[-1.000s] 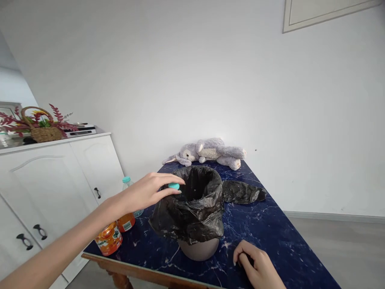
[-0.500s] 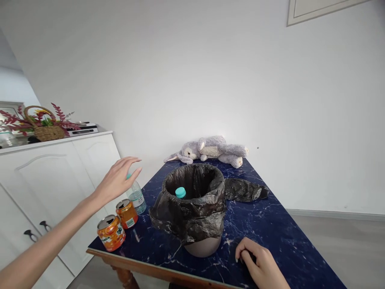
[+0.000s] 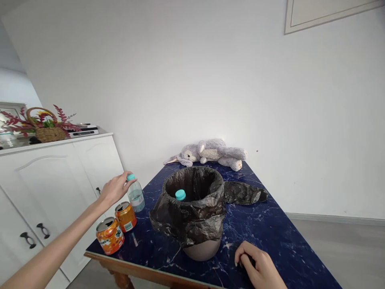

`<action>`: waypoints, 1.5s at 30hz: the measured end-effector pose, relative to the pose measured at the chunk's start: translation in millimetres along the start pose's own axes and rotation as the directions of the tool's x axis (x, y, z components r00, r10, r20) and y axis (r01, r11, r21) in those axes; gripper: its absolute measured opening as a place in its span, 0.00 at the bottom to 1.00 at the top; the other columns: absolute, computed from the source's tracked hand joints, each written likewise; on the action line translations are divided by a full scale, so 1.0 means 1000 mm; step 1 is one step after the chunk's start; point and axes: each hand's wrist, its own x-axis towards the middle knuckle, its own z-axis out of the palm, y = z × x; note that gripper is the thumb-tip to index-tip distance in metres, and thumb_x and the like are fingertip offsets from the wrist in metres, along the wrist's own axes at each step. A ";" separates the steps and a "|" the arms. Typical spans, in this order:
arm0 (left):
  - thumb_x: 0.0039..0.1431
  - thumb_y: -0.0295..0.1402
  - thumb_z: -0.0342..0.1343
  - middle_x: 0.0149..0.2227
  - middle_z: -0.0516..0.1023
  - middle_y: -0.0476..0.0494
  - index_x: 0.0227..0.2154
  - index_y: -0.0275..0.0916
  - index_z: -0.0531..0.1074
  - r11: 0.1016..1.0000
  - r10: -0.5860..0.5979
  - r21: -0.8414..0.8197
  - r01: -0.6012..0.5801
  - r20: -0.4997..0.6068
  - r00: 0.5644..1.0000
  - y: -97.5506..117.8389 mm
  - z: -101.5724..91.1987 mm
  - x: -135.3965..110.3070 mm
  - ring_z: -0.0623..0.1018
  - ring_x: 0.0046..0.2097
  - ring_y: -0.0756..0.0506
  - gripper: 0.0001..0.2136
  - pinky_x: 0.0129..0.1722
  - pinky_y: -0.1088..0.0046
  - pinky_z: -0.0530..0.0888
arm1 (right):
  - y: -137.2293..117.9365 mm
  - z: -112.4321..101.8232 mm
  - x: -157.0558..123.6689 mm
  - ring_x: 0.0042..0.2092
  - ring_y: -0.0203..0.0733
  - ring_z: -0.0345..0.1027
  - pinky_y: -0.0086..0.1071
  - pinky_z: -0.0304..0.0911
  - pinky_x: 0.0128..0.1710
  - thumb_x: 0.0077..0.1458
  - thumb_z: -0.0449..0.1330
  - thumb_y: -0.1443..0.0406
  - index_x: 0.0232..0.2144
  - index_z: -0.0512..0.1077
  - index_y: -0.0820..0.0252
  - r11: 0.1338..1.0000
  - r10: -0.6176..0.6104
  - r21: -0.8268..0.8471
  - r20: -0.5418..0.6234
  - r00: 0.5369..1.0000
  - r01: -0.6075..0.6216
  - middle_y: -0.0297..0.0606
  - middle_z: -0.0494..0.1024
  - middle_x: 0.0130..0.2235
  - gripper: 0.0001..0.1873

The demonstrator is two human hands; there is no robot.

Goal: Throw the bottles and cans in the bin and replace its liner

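Observation:
My left hand point(image 3: 116, 188) has its thumb and fingers around the turquoise cap of a clear plastic bottle point(image 3: 137, 197), which stands upright at the table's left edge. Two orange soda cans, a nearer can point(image 3: 110, 236) and a farther can point(image 3: 125, 216), stand open-topped just below that hand. In the middle is a trash bin point(image 3: 202, 251) lined with a black plastic bag point(image 3: 201, 224). A second turquoise bottle cap point(image 3: 180, 195) shows inside the bin, the rest hidden by the rim. Resting on the table to the bin's right, my right hand point(image 3: 259, 263) is loosely curled, with nothing visible in it.
The blue marbled table point(image 3: 252, 228) has a wooden edge. A grey plush rabbit point(image 3: 210, 152) lies at its far end against the wall. Spare black bag plastic point(image 3: 245, 192) spreads right of the bin. A white cabinet point(image 3: 57, 172) with a flower basket point(image 3: 49, 133) stands left.
My left hand has come down from above the upright bottle and closed its fingers around the cap. My right hand has stayed in place; the view has shifted slightly.

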 end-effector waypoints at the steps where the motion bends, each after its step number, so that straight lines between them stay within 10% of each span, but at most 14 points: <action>1: 0.70 0.52 0.39 0.50 0.84 0.30 0.60 0.35 0.68 0.999 0.003 -0.035 -0.006 -0.093 0.996 0.007 -0.008 -0.003 0.84 0.48 0.29 0.29 0.38 0.58 0.78 | 0.000 0.000 0.000 0.36 0.44 0.73 0.30 0.62 0.38 0.64 0.49 0.62 0.28 0.74 0.53 1.000 -0.001 -0.002 0.000 1.000 0.001 0.35 0.80 0.33 0.16; 3: 0.72 0.52 0.44 0.53 0.84 0.35 0.60 0.39 0.69 0.986 0.023 -0.147 -0.078 -0.340 0.940 0.024 -0.029 -0.011 0.85 0.49 0.32 0.26 0.42 0.59 0.80 | 0.001 0.001 -0.001 0.36 0.43 0.73 0.30 0.61 0.38 0.64 0.49 0.63 0.28 0.73 0.54 1.000 -0.012 -0.006 -0.009 1.000 0.012 0.35 0.80 0.33 0.16; 8: 0.70 0.41 0.62 0.53 0.84 0.49 0.59 0.45 0.71 0.812 0.064 -0.300 -0.500 -0.806 0.588 0.079 -0.089 -0.038 0.84 0.52 0.44 0.18 0.53 0.64 0.82 | 0.003 0.002 -0.001 0.35 0.44 0.73 0.31 0.61 0.39 0.64 0.50 0.62 0.28 0.74 0.54 0.999 -0.034 -0.007 -0.035 0.999 0.034 0.35 0.80 0.32 0.16; 13: 0.68 0.35 0.64 0.50 0.86 0.47 0.59 0.46 0.72 0.658 0.280 -0.230 -0.717 -0.809 0.517 0.124 -0.117 -0.066 0.86 0.49 0.45 0.18 0.46 0.66 0.86 | 0.001 0.002 -0.001 0.36 0.45 0.74 0.32 0.62 0.39 0.64 0.50 0.61 0.28 0.74 0.54 0.999 -0.032 -0.011 -0.028 0.999 0.032 0.36 0.80 0.32 0.16; 20: 0.74 0.43 0.56 0.54 0.84 0.44 0.59 0.47 0.73 0.620 0.596 -0.312 -0.720 -0.410 0.691 0.165 -0.103 -0.070 0.87 0.43 0.45 0.16 0.33 0.74 0.81 | -0.003 0.002 -0.001 0.34 0.44 0.72 0.33 0.60 0.37 0.63 0.49 0.61 0.26 0.73 0.54 0.999 -0.046 -0.015 -0.067 0.997 0.045 0.36 0.79 0.30 0.17; 26: 0.76 0.46 0.49 0.61 0.80 0.46 0.63 0.51 0.72 0.657 0.620 -0.356 -0.665 -0.247 0.745 0.163 -0.087 -0.065 0.79 0.62 0.40 0.18 0.59 0.61 0.78 | -0.005 0.001 -0.001 0.34 0.45 0.72 0.32 0.58 0.33 0.62 0.49 0.60 0.26 0.73 0.54 0.999 -0.013 -0.031 -0.048 0.999 0.012 0.37 0.79 0.31 0.17; 31: 0.75 0.51 0.46 0.64 0.76 0.39 0.64 0.45 0.68 0.837 0.282 -0.368 -0.406 -0.346 0.895 0.117 -0.063 -0.057 0.78 0.60 0.35 0.23 0.53 0.59 0.79 | -0.009 0.000 -0.002 0.34 0.45 0.73 0.33 0.61 0.36 0.63 0.50 0.59 0.26 0.73 0.53 1.000 0.006 0.004 -0.048 0.999 -0.006 0.37 0.79 0.31 0.16; 36: 0.66 0.64 0.42 0.62 0.75 0.29 0.62 0.37 0.69 0.972 0.113 -0.196 -0.127 -0.084 0.990 0.033 -0.010 -0.036 0.75 0.62 0.28 0.37 0.60 0.50 0.72 | -0.006 0.001 -0.004 0.35 0.46 0.73 0.34 0.62 0.38 0.63 0.50 0.58 0.26 0.73 0.53 1.000 -0.021 0.003 -0.063 0.998 0.021 0.37 0.79 0.31 0.17; 41: 0.50 0.73 0.46 0.58 0.78 0.19 0.65 0.29 0.67 0.992 -0.064 -0.089 0.089 0.252 0.966 -0.037 0.041 -0.034 0.79 0.58 0.22 0.54 0.53 0.51 0.76 | -0.001 0.001 -0.005 0.37 0.46 0.73 0.33 0.61 0.40 0.63 0.49 0.60 0.27 0.73 0.53 1.000 -0.014 -0.018 -0.028 1.000 0.013 0.37 0.79 0.33 0.16; 45: 0.49 0.69 0.51 0.54 0.82 0.24 0.59 0.37 0.74 0.989 -0.021 -0.131 0.075 0.367 0.930 -0.054 0.064 -0.042 0.82 0.54 0.25 0.45 0.46 0.56 0.78 | 0.001 0.002 -0.004 0.37 0.45 0.73 0.33 0.61 0.40 0.64 0.48 0.60 0.27 0.72 0.53 0.999 -0.013 -0.032 -0.019 1.000 0.012 0.36 0.79 0.33 0.17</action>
